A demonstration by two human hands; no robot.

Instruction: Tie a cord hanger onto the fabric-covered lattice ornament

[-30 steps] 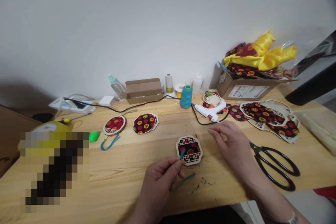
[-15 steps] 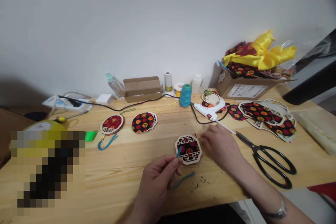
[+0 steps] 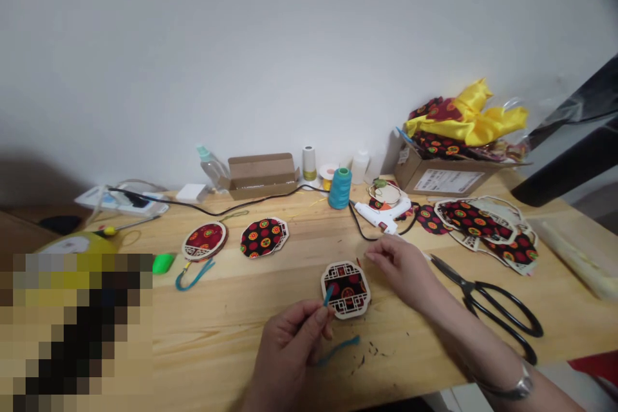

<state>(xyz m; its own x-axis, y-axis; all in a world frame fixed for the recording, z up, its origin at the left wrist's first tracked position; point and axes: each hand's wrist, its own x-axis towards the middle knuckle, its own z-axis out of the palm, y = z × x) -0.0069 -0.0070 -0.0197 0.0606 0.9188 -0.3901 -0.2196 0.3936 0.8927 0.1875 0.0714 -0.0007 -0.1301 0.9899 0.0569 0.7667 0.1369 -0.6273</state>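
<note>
Wooden worktop (image 3: 207, 347) below me. My left grip (image 3: 292, 341) pinches a teal cord (image 3: 328, 296); at two o'clock from it, my right grip (image 3: 405, 270) half-curls, apart or together I can't tell.

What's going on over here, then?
A person is working at a wooden table. The left hand pinches a teal cord at a fabric-covered piece with a wooden fretwork frame. The right hand is just beyond the piece's right side; whether it holds anything is unclear. A glue gun and open-handled black scissors lie nearby.
</note>
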